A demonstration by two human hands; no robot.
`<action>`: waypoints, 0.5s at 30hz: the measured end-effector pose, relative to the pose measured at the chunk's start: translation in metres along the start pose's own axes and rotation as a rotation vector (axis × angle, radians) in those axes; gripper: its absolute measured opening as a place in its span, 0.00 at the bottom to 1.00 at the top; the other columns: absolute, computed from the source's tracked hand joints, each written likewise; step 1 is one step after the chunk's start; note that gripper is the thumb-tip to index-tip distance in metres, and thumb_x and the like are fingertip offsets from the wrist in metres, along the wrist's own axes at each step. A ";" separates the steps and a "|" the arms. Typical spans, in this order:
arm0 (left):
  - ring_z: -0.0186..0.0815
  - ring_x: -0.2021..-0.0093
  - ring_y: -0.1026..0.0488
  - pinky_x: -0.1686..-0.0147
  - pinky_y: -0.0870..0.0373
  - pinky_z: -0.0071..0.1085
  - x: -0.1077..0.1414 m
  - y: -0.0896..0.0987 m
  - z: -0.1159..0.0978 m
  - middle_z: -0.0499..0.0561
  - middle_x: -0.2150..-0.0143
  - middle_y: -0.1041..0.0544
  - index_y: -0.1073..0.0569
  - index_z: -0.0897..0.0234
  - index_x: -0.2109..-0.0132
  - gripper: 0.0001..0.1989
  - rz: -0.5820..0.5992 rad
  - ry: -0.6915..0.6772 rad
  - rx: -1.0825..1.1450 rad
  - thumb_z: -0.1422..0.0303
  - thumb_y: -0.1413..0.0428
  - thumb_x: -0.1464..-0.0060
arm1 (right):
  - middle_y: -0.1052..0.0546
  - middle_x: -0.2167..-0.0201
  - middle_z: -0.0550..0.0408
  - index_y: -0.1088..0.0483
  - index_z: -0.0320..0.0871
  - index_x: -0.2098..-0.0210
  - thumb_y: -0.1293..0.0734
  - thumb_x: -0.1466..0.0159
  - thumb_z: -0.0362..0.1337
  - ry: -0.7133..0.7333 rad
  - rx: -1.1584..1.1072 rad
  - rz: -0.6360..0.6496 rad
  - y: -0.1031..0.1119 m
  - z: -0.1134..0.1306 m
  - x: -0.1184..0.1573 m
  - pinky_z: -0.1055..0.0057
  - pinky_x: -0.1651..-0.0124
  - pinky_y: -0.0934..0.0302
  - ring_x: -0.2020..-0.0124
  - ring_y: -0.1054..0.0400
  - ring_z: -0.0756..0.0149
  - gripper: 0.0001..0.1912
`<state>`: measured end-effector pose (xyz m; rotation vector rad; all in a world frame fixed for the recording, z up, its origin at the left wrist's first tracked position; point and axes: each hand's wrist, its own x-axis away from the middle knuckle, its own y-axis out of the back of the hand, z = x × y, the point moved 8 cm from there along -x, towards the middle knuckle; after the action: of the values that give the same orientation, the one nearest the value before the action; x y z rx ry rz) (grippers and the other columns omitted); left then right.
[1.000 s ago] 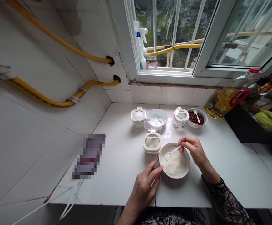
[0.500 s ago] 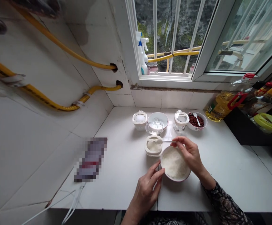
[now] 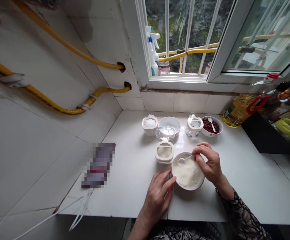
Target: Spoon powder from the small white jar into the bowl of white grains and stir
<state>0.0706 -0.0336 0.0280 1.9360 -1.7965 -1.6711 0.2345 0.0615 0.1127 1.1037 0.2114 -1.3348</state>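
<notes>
My right hand (image 3: 211, 165) pinches the handle of a small white spoon (image 3: 181, 161), whose head rests in the pale grainy powder (image 3: 187, 174) near the bowl's far left side. That powder fills much of a round white bowl (image 3: 191, 189) on the counter. The thumb and fingers of my left hand (image 3: 156, 195) hold the bowl's left rim. Just behind and left of the bowl stands a white seasoning jar (image 3: 164, 159) with pale powder inside; its clear lid (image 3: 165, 132) is flipped up.
Behind are a jar of white grains (image 3: 149, 126), a white bowl (image 3: 176, 124), a clear jar (image 3: 194, 126) and a bowl of dark red bits (image 3: 211, 126) with a spoon. An oil bottle (image 3: 236, 110) and a black rack (image 3: 257, 135) stand right. A blurred-out item (image 3: 100, 166) lies left.
The white spoon has gone from above the open jar into the bowl's powder, my right hand moving slightly right. My left hand stays at the bowl's rim. The view has shifted a little.
</notes>
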 end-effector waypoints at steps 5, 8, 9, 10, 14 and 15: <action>0.41 0.44 0.25 0.49 0.24 0.36 0.001 -0.001 0.001 0.64 0.44 0.24 0.29 0.65 0.44 0.18 0.016 0.012 0.030 0.82 0.50 0.38 | 0.28 0.80 0.62 0.33 0.46 0.73 0.40 0.40 0.26 -0.034 0.051 0.146 -0.014 -0.011 0.006 0.61 0.54 0.38 0.79 0.37 0.69 0.10; 0.41 0.45 0.24 0.49 0.23 0.35 0.002 -0.002 0.001 0.63 0.44 0.24 0.29 0.65 0.44 0.17 0.014 0.014 0.022 0.81 0.50 0.37 | 0.25 0.79 0.60 0.31 0.45 0.73 0.41 0.41 0.27 -0.097 0.006 0.265 -0.030 -0.014 0.011 0.61 0.53 0.38 0.77 0.34 0.67 0.10; 0.41 0.45 0.24 0.49 0.23 0.34 0.003 -0.002 0.001 0.63 0.44 0.24 0.29 0.65 0.44 0.17 0.012 0.012 0.018 0.81 0.50 0.37 | 0.24 0.78 0.59 0.31 0.46 0.74 0.41 0.42 0.27 -0.129 -0.018 0.288 -0.034 -0.016 0.012 0.61 0.53 0.38 0.75 0.33 0.66 0.11; 0.41 0.44 0.24 0.49 0.23 0.34 0.003 -0.002 0.001 0.63 0.44 0.24 0.29 0.65 0.44 0.17 0.011 0.011 0.015 0.80 0.50 0.37 | 0.23 0.78 0.58 0.30 0.46 0.74 0.41 0.42 0.27 -0.166 -0.043 0.301 -0.036 -0.018 0.014 0.61 0.53 0.38 0.73 0.32 0.64 0.11; 0.41 0.44 0.24 0.48 0.23 0.34 0.003 -0.002 0.002 0.64 0.44 0.24 0.29 0.65 0.44 0.17 0.011 0.011 0.020 0.80 0.50 0.37 | 0.25 0.81 0.57 0.29 0.46 0.77 0.40 0.44 0.30 -0.398 -0.138 0.275 -0.032 -0.033 0.017 0.64 0.57 0.38 0.67 0.30 0.60 0.11; 0.41 0.44 0.24 0.48 0.23 0.34 0.003 -0.002 0.002 0.64 0.44 0.24 0.29 0.65 0.44 0.17 0.012 0.012 0.023 0.80 0.50 0.37 | 0.26 0.82 0.57 0.29 0.46 0.77 0.40 0.44 0.31 -0.466 -0.173 0.266 -0.031 -0.038 0.018 0.65 0.59 0.38 0.69 0.30 0.61 0.10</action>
<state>0.0703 -0.0340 0.0238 1.9360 -1.8271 -1.6385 0.2311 0.0820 0.0651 0.6275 -0.1582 -1.2680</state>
